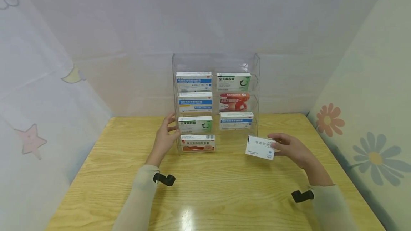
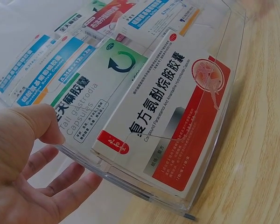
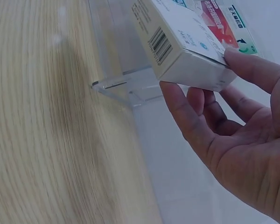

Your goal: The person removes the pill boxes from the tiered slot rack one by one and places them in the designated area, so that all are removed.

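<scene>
My right hand (image 1: 293,149) pinches a white medicine box (image 1: 260,147) by its right end, tilted and held in front of the lower right of a clear acrylic display rack (image 1: 236,139). In the right wrist view the box (image 3: 196,70) shows a barcode, thumb on one face and fingers on the opposite side. At the rack's left side my left hand (image 1: 165,138) holds the edge, thumb in front and fingers beside and behind it. Nearest to it are a green-and-white box (image 1: 194,125) and, in the bottom row, a red-and-white box (image 1: 197,143).
Higher left tiers hold two blue-and-white boxes, the upper one (image 1: 194,82) and the lower one (image 1: 195,103). The right column holds a green-and-white box (image 1: 233,82), a red box (image 1: 234,102) and a blue-and-white box (image 1: 236,121). The rack stands on a wooden table (image 1: 221,188) before a pale cloth backdrop (image 1: 128,45).
</scene>
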The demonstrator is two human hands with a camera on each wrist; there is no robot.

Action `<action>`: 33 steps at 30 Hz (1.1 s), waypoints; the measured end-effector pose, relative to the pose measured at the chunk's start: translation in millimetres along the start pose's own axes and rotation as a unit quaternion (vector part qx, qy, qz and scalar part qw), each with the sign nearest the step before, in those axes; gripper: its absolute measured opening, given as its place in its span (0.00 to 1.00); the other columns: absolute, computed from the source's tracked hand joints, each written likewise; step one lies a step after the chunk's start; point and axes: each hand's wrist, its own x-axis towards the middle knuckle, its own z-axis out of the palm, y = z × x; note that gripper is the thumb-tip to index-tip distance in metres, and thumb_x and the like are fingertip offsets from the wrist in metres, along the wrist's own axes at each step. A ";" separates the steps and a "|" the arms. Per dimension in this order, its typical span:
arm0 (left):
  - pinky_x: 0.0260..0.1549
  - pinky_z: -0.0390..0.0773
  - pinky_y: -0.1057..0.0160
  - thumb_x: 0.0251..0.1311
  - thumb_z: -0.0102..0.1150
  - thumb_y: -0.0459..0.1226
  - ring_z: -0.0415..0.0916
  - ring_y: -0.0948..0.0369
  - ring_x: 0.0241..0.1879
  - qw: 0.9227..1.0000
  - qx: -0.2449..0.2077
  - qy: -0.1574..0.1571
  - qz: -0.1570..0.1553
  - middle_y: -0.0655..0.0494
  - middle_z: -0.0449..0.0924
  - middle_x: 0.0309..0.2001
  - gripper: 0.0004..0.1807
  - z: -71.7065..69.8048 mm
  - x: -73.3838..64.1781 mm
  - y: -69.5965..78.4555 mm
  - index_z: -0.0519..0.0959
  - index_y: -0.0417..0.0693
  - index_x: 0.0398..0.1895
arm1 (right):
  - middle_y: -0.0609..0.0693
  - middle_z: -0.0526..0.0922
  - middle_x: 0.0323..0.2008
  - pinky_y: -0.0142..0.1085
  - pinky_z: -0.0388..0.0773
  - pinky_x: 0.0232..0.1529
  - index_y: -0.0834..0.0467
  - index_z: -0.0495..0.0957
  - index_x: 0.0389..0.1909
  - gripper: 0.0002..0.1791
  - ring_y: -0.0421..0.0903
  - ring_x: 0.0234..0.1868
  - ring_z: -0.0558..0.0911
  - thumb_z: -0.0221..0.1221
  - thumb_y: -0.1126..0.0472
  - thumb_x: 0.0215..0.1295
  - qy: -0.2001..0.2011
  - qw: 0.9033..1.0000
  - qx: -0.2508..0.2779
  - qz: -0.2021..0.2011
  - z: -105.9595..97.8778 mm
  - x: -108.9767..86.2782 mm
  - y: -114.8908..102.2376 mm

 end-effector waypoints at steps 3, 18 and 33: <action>0.47 0.82 0.51 0.64 0.56 0.31 0.71 0.46 0.63 1.000 -0.002 0.000 -0.001 0.50 0.62 0.75 0.44 -0.4 -0.1 -0.1 0.55 0.70 0.79 | 0.68 0.71 0.63 0.53 0.82 0.54 0.68 0.63 0.71 0.33 0.53 0.54 0.80 0.60 0.56 0.72 -0.004 1.000 0.002 0.008 -4.4 -1.8 1.7; 0.48 0.81 0.50 0.64 0.56 0.30 0.71 0.46 0.64 1.000 -0.004 -0.004 0.003 0.49 0.61 0.75 0.44 0.3 -1.2 -0.8 0.54 0.69 0.80 | 0.63 0.74 0.59 0.45 0.84 0.51 0.72 0.64 0.68 0.30 0.49 0.53 0.81 0.60 0.60 0.72 -0.026 0.999 0.018 0.022 -31.6 -13.2 17.9; 0.51 0.81 0.45 0.62 0.57 0.30 0.71 0.45 0.63 1.000 0.000 0.000 0.004 0.48 0.62 0.75 0.45 0.4 0.0 -1.5 0.54 0.71 0.79 | 0.63 0.74 0.61 0.47 0.83 0.52 0.74 0.60 0.71 0.34 0.47 0.52 0.81 0.58 0.57 0.74 -0.018 0.998 0.006 0.058 -51.1 -8.7 32.8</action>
